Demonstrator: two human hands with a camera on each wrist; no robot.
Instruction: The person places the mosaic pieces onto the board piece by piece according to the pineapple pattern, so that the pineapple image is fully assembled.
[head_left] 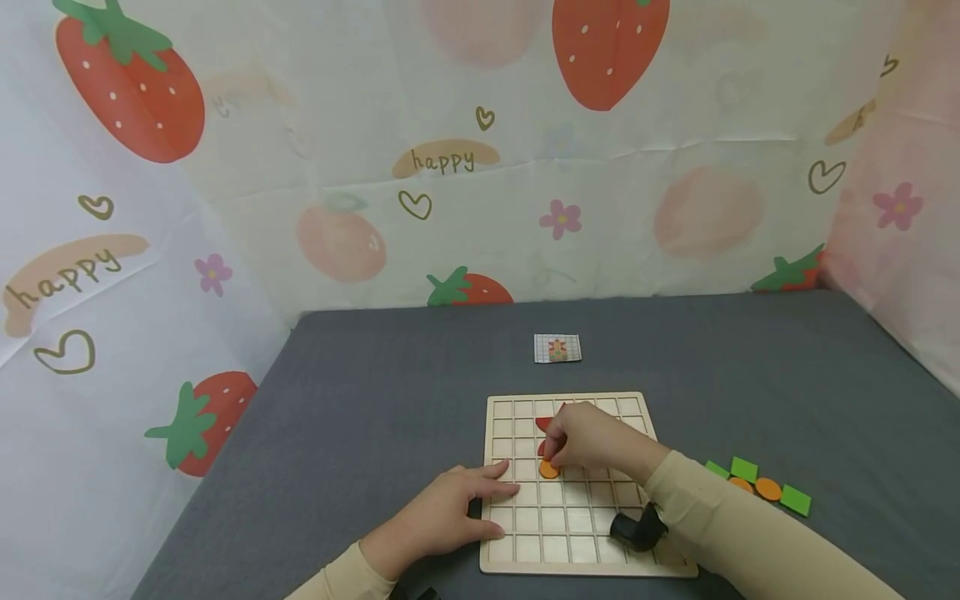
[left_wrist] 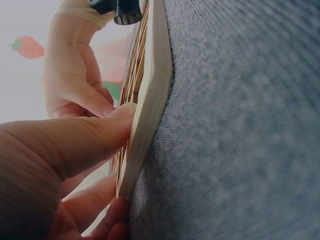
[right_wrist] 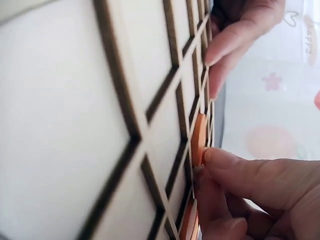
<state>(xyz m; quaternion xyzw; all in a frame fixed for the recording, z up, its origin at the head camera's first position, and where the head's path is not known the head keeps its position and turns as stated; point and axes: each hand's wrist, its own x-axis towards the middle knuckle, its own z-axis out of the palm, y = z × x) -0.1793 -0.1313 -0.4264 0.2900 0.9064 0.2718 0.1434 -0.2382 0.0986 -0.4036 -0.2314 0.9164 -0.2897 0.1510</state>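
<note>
A pale wooden grid board (head_left: 529,547) lies on the grey cloth. My right hand (head_left: 592,437) is over its middle columns, thumb and fingertip pinching the edge of an orange disc (head_left: 550,470). Seen from the right wrist, this disc (right_wrist: 198,139) lies against the grid, touching the thumb tip. Red pieces (head_left: 543,424) sit in cells beyond it, partly hidden by the right hand. My left hand (head_left: 450,510) rests along the board's left edge with extended fingers. In the left wrist view, the left thumb (left_wrist: 90,140) presses the board's rim (left_wrist: 150,105).
Right of the board, green squares (head_left: 796,500) and orange discs (head_left: 768,488) lie on the cloth, partly behind the right sleeve. A small picture card (head_left: 557,348) lies beyond the board. A patterned curtain (head_left: 615,183) hangs behind and beside the table. A black wrist device (head_left: 637,529) hangs over the board.
</note>
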